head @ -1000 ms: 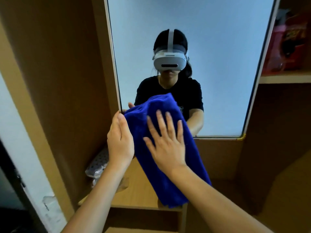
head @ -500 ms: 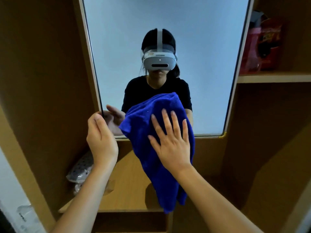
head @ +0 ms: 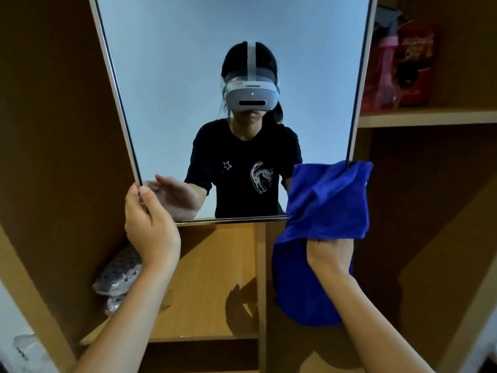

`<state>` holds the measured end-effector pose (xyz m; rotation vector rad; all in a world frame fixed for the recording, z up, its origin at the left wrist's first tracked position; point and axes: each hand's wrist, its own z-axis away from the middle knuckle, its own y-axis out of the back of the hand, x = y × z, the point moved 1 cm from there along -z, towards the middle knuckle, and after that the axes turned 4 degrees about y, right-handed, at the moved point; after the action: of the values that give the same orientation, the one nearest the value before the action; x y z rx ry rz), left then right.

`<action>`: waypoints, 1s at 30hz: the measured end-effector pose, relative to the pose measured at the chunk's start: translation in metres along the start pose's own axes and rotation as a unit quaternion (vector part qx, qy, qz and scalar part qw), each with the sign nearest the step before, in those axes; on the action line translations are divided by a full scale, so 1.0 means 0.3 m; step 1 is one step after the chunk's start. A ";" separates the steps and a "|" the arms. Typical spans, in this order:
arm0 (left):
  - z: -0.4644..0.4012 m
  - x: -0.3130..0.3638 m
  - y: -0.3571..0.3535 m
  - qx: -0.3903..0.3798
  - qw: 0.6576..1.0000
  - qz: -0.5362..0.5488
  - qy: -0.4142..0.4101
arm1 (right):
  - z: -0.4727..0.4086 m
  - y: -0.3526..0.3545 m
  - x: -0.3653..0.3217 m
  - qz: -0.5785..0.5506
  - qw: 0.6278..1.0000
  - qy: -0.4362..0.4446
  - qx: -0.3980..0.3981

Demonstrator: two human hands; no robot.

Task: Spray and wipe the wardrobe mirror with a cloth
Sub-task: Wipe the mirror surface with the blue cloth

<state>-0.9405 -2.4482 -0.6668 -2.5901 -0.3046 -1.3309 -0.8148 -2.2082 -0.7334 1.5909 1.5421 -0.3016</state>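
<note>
The wardrobe mirror (head: pixel 188 63) is seen upright between brown wooden panels, its lower edge ending above a wooden shelf (head: pixel 215 278). The mirror's lower left corner is gripped by the left hand (head: pixel 150 227): the thumb is laid on the front of the glass beside the frame, and the fingers are wrapped behind the edge, where they are shown only as a reflection. The left forearm is raised from the lower left of the view, with the wrist kept nearly straight and the back of the hand turned toward the camera.

A blue cloth (head: pixel 328 200) is pressed against the mirror's lower right corner, so that the corner and part of the right frame are covered by it. The cloth is held from below by the right hand (head: pixel 330 254); only the wrist and heel of the hand are left uncovered, and the fingers are hidden under the fabric, so it cannot be told whether they are curled or laid flat. A long fold of the cloth is left hanging beside and below the right wrist. The right forearm is extended upward from the lower right.

A person in a black T-shirt and a white headset is reflected in the glass. On the shelf at the left, a grey spotted bag (head: pixel 118 275) is seen behind the left forearm. On an upper shelf to the right of the mirror, red packages (head: pixel 403 65) are stood together.
</note>
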 end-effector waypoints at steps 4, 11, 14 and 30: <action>0.002 0.004 0.013 0.006 1.000 -0.005 0.008 | 0.012 0.009 -0.043 -0.093 0.989 -0.111 0.009; 0.002 0.016 0.008 0.008 1.000 -0.011 0.021 | -0.165 0.080 -0.235 0.153 0.969 0.162 0.104; -0.007 0.023 0.008 -0.001 1.000 -0.008 0.021 | -0.174 0.068 -0.284 0.185 0.957 0.187 0.122; -0.028 0.100 0.087 -0.077 0.988 0.082 0.104 | -0.197 -0.091 -0.863 0.215 0.890 0.384 0.121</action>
<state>-0.9228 -2.4729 -0.6400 -2.5009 0.0477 -1.6012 -0.9143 -2.3483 -0.5293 2.3711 1.6777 0.4641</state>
